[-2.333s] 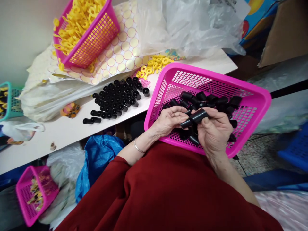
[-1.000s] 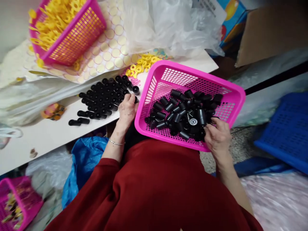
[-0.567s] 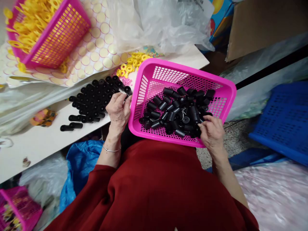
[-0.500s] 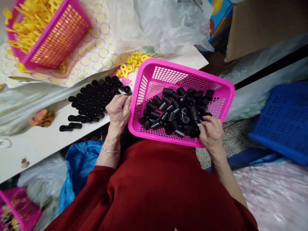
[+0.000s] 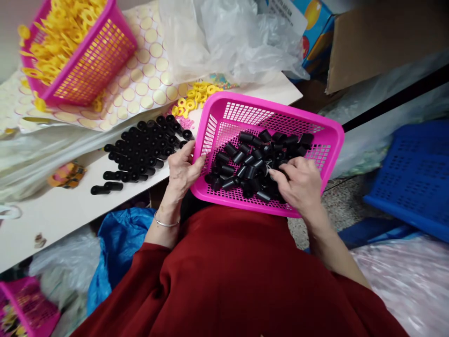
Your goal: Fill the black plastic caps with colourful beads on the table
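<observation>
Lying in the pink basket (image 5: 335, 145) are black cylinders (image 5: 241, 157); another basket (image 5: 105, 61) holds yellow pieces (image 5: 66, 37). The right hand (image 5: 298, 182) half curls over the cylinders; the half-open left hand (image 5: 182, 169) touches their basket; grips I cannot tell.

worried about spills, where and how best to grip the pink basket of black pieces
The pink basket's rim, probably, at both short ends, from left and right: it stands above the loose black pieces, and opposite holds should limit tipping.

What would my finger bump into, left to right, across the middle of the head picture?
Orange-and-pink thing, black tubes on the white table, left hand, right hand, blue crate.
</observation>
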A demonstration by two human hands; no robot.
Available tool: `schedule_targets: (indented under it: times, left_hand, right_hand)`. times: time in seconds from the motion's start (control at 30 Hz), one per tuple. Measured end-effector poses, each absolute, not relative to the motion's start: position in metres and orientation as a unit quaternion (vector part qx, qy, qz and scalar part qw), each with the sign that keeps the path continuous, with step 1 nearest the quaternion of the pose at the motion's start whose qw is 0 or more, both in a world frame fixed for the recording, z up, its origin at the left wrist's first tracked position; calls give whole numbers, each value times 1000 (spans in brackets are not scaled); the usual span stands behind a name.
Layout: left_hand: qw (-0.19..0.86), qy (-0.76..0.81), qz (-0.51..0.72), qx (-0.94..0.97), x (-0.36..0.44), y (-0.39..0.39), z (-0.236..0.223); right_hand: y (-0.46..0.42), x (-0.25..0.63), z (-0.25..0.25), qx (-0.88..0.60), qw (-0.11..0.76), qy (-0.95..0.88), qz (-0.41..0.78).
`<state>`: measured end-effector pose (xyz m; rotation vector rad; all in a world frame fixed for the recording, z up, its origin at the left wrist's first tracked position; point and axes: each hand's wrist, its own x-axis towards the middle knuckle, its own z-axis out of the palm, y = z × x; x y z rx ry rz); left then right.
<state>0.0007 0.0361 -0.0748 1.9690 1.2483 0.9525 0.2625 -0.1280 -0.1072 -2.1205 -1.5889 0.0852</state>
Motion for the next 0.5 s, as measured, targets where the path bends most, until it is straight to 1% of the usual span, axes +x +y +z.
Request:
schedule_targets:
  times: [0.13,0.2,0.23,0.27,0.3,0.37,0.43,0.5]
  left_hand:
    - [319,461,362,745,1,33,-75]
    - [324,464,366,739,2,32,-75]
    - [328,463,367,737,2,32,-75]
    - [331,459,369,737,2,31,-76]
    - [334,454,371,738,2,31,-76]
    - [333,446,373,742,3,31,-76]
    - [326,448,372,745,3,31,-76]
    - [320,455,370,744,2,32,-76]
  right_hand:
    - [-93,230,-108,-825,139,-538,98]
    - [-84,222,-110,-820,134,-540,133]
    - [-82,222,-110,-816,152,-537,150]
    - [-81,223,-110,-810,187,-529,168]
    - [-83,227,-108,-800,241,-515,191]
    - [-94,240,-101,-754,389,-464,255]
    - [-116,261,-87,-673,547,-380,323]
    - [-150,291,-72,-600,658,-295,347]
